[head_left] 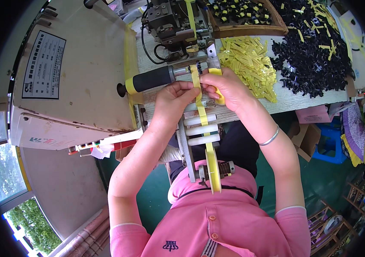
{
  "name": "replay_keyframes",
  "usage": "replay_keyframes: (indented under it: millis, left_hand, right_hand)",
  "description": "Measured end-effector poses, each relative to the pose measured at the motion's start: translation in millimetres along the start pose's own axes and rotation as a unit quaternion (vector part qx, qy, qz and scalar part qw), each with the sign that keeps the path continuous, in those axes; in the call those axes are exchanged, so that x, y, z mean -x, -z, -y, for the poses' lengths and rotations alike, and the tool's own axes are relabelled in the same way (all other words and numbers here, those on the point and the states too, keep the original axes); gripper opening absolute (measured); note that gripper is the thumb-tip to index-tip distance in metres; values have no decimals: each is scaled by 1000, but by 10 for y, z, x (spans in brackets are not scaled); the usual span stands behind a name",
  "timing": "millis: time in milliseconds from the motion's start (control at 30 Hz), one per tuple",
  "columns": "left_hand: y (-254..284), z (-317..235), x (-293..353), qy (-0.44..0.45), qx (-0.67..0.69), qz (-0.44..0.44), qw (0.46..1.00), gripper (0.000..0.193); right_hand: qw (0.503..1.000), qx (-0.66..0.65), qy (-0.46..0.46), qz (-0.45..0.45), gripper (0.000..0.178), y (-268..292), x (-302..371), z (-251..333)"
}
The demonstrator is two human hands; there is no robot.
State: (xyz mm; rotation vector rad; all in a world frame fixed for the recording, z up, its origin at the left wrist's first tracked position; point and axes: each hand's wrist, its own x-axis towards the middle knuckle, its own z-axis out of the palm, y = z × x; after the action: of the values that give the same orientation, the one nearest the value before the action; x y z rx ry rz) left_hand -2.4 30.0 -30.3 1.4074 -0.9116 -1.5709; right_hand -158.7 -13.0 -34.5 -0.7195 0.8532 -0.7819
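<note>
A long yellow tape (203,112) rises from a roll (213,170) at my waist, passes the white rollers (204,130) and reaches the machine's front. My left hand (174,99) pinches this tape between thumb and fingertips. Close beside it, my right hand (226,88) is closed around a flat tool with a metal end (211,50) and a yellow-wrapped handle; its exact kind cannot be made out. The right thumb and forefinger lie near the tape's upper part. Small dark pieces (198,66) sit at the tape's upper end.
A black cylindrical handle (152,79) lies left of the tape, below the metal press (169,25). Right of the tool are a heap of yellow strips (248,64), a pile of black parts (311,64) and a wooden tray (251,31). A large beige cabinet (79,64) stands left.
</note>
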Motion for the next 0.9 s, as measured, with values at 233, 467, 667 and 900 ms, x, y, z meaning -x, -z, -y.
replay_keyframes:
  millis: [233, 467, 667, 900]
  left_hand:
    - [-2, 14, 1, -6, 13, 4, 1000, 16]
    - [-12, 14, 8, -3, 13, 6, 1000, 15]
    - [-16, 0, 17, 2, 23, 8, 1000, 16]
    - [-13, 4, 3, 5, 7, 5, 1000, 16]
  right_hand:
    - [1000, 3, 7, 1, 15, -15, 34, 9]
    - [1000, -3, 1, -30, 21, -17, 71, 42]
    - [992, 105, 70, -25, 16, -16, 128, -35]
    - [976, 169, 138, -26, 8, -3, 72, -105]
